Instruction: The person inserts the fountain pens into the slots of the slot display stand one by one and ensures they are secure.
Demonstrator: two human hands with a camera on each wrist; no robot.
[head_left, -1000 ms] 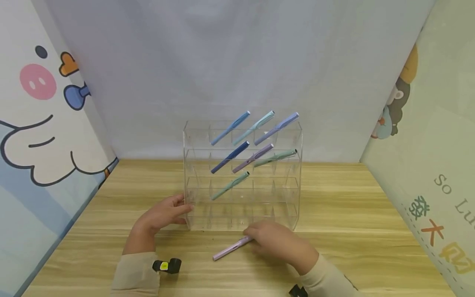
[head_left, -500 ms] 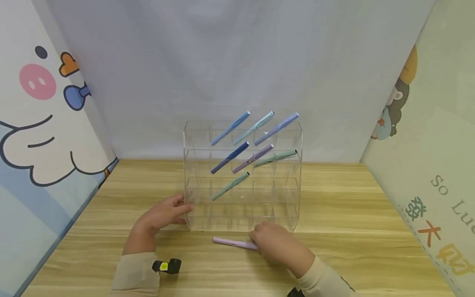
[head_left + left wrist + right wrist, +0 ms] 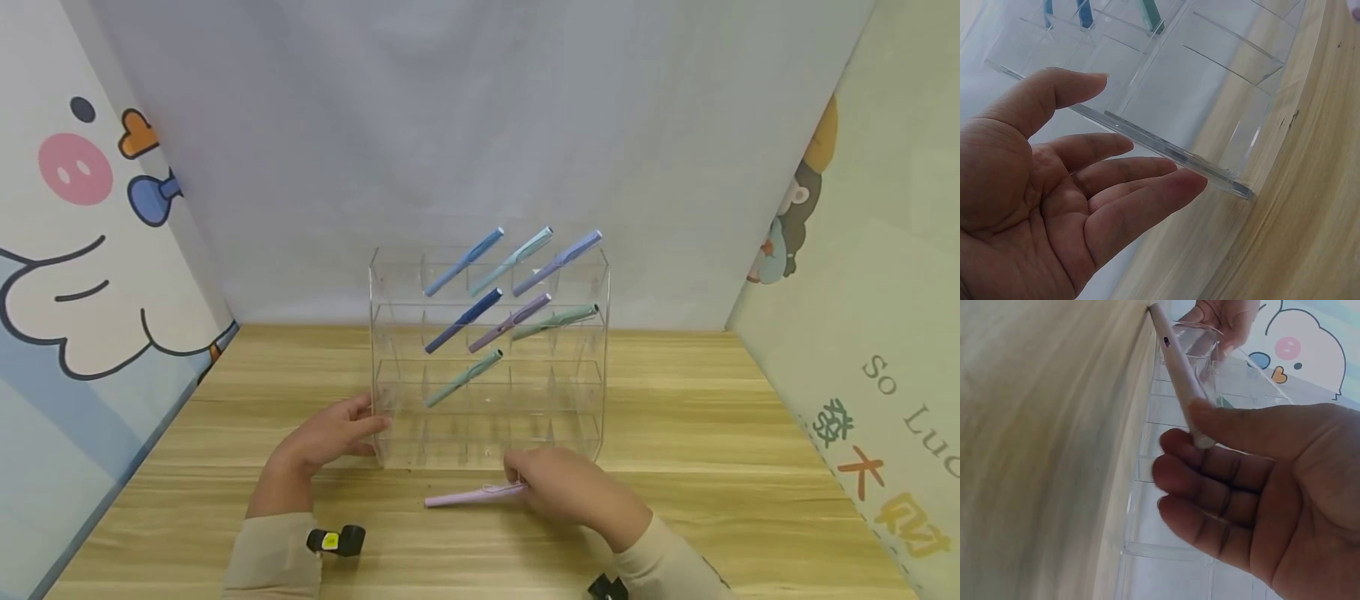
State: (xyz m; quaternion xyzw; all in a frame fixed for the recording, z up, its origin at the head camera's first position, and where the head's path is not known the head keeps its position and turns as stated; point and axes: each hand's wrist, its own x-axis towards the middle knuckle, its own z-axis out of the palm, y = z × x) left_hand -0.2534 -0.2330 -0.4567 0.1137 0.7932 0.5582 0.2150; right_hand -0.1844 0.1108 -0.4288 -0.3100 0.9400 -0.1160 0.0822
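In the head view, my right hand (image 3: 573, 487) pinches one end of a pale pink pen (image 3: 465, 497) in front of the rack. The right wrist view shows thumb and forefinger on that pen (image 3: 1175, 362), its other end pointing away low over the wood, the remaining fingers curled loosely. A clear acrylic pen rack (image 3: 373, 342) stands upright on the table. Beside its left wall is my left hand (image 3: 326, 437), thumb and fingers spread around the edge. From the left wrist, this hand (image 3: 1041, 187) holds nothing, its relaxed fingertips right at the rack's edge (image 3: 1172, 153).
Slanted pens rest in the rack: blue (image 3: 465, 261), turquoise (image 3: 512, 260) and periwinkle (image 3: 557, 262) on top; dark blue (image 3: 463, 321), purple (image 3: 510, 322) and green (image 3: 555, 322) below; another green pen (image 3: 465, 377) lower. A white curtain (image 3: 480, 125) hangs behind the wooden table (image 3: 675, 417).
The pink pen has turned in my right hand, from slanting down-left to lying nearly level. The right hand has shifted slightly rightward. My left hand and the racked pens stay put.
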